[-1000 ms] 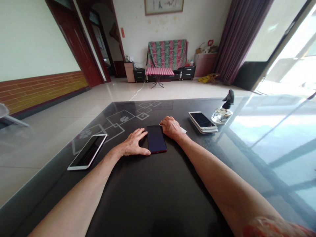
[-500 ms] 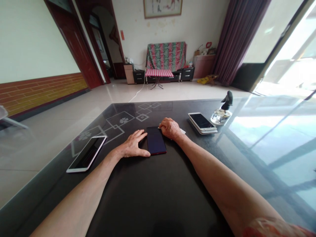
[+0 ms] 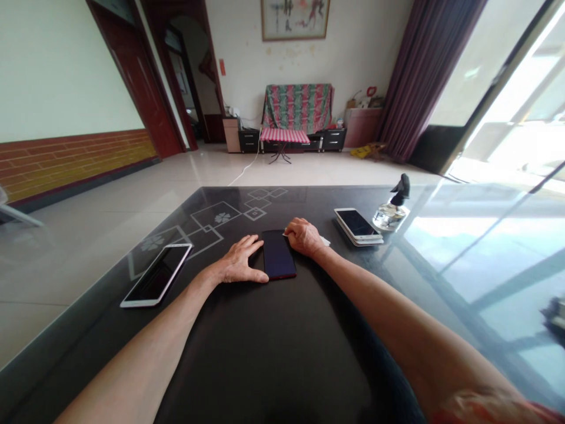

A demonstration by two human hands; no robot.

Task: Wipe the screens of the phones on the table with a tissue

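A dark phone (image 3: 279, 256) with a reddish lower edge lies flat, screen up, on the black table (image 3: 265, 347). My left hand (image 3: 241, 259) rests along its left side, fingers and thumb spread, the tips at the phone's edge. At the upper right edge of the phone, my right hand (image 3: 304, 235) is closed with its fingers curled down. A white cloth (image 3: 325, 241) pokes out from under that hand; most of it is hidden, and whether it is paper or fabric I cannot tell.
To the left lies a large white-framed phone (image 3: 156, 275). On the right, a small stack of white phones (image 3: 357, 227) sits beside a clear spray bottle (image 3: 391, 215) with a black nozzle. At the right edge a dark object (image 3: 555, 318) is partly cut off.
The view has tilted up slightly. Both hands keep nearly the same places at the phone, and the phone has hardly moved. A dark object now shows at the right edge.
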